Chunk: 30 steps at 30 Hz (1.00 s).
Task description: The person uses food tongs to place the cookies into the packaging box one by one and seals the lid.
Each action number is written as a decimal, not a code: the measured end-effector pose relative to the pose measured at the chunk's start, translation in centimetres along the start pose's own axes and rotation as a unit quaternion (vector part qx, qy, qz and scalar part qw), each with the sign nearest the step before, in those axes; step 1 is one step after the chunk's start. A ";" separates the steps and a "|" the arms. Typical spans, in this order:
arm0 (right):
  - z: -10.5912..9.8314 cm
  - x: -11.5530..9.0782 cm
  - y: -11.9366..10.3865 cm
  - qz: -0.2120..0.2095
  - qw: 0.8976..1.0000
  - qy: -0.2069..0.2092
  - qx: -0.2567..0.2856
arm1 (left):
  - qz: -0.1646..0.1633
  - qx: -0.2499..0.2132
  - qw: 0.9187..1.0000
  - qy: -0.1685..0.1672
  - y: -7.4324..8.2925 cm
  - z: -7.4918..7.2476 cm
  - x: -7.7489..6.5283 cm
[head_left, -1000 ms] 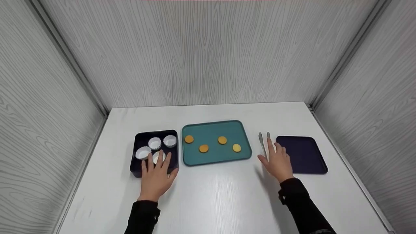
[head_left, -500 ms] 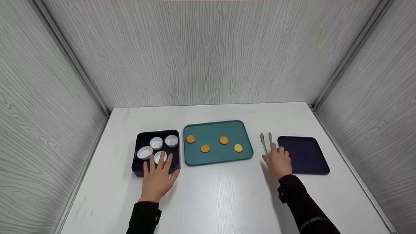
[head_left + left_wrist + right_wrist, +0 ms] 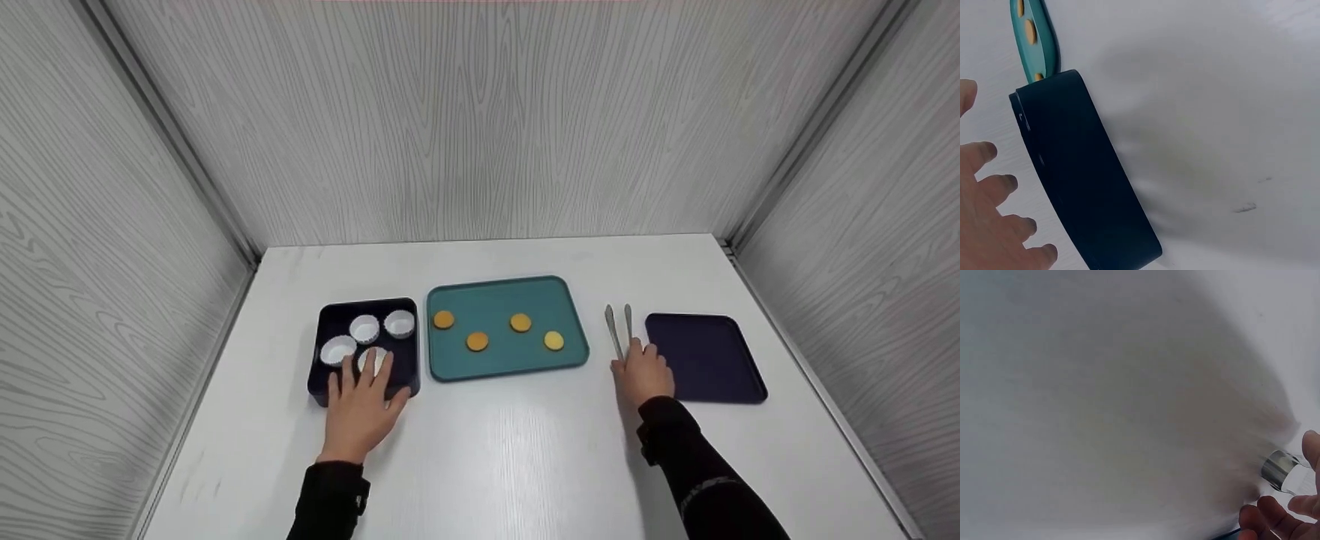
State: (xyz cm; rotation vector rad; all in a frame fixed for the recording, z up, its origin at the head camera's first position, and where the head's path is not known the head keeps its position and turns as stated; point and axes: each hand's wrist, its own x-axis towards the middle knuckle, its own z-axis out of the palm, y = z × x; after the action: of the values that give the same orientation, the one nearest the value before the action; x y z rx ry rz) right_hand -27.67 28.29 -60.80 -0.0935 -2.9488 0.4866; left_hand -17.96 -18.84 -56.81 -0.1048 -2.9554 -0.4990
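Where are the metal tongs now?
In the head view, the metal tongs lie right of centre, between the teal tray and the dark tray, at the right hand.

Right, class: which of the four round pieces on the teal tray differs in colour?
The pale yellow piece, nearest the right edge of the teal tray in the head view; the other three pieces are orange.

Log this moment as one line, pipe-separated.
left hand: spread over navy box | right hand: curled around tongs | navy box: four white cups | teal tray: four discs
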 end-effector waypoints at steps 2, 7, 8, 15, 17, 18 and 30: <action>0.0 0.2 0.1 0.000 1.000 -0.001 0.000 | -0.013 -0.015 1.000 -0.002 -0.5 -0.2 0.4; -0.2 0.6 0.2 0.025 0.999 -0.026 0.013 | -0.055 -0.047 0.997 0.004 -1.9 -1.0 1.5; -0.2 0.6 0.2 0.033 0.999 -0.031 0.016 | -0.064 -0.052 0.997 0.006 -2.2 -1.1 1.6; -0.4 0.4 0.5 0.056 0.997 -0.013 0.046 | -0.128 -0.088 0.988 -0.020 -4.5 -1.8 1.9; -0.4 0.3 0.6 0.051 0.997 -0.001 0.054 | -0.142 -0.096 0.985 -0.024 -5.1 -1.7 1.9; -0.5 0.3 0.7 0.049 0.997 0.004 0.058 | -0.147 -0.101 0.984 -0.024 -5.4 -1.7 1.9; -2.0 0.3 1.4 0.020 0.995 0.012 0.096 | -0.198 -0.164 0.965 -0.055 -7.6 -1.0 1.9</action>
State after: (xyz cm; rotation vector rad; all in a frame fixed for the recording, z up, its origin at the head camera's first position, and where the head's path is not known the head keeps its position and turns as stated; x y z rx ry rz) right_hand -27.60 30.32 -59.31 -0.1344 -2.8648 0.7644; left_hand -20.40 -26.24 -58.02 0.4461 -2.9729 -1.0651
